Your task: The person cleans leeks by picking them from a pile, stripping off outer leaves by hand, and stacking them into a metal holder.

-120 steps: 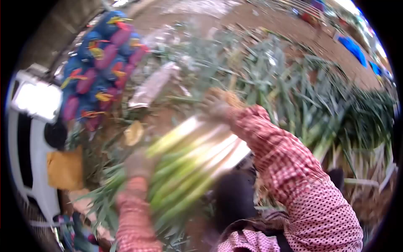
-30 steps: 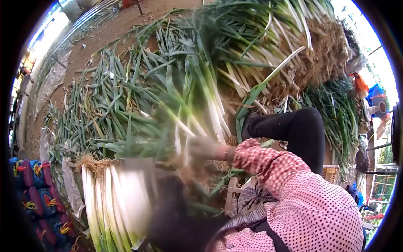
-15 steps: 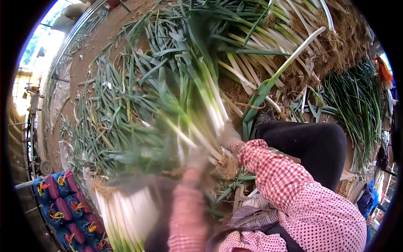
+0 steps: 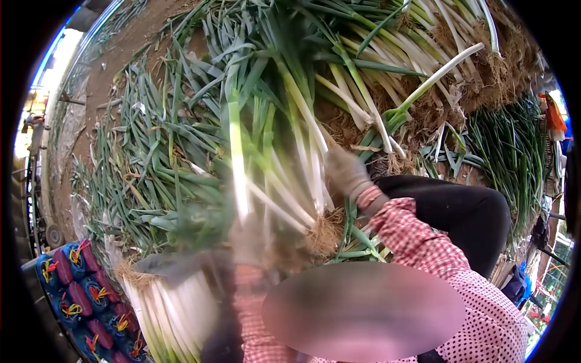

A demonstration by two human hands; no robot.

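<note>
My left hand, gloved and smeared by motion, grips the white lower end of a long green onion whose leaves point away from me. Beside it, more green onions lie with their brown roots towards me. My right hand, in a dirty glove, is closed at the white end of another green onion, right of those stalks. Its fingertips are partly hidden.
Leafy green onions cover the ground at left. A rooted heap lies at upper right. Close by at lower left are a stack of white stalks and a blue and maroon padded cover. My bent knee is at right.
My left hand has moved left, with a stalk now upright above it. The right hand has shifted up and slightly right. The view has also shifted, and a blurred oval covers the lower middle.
</note>
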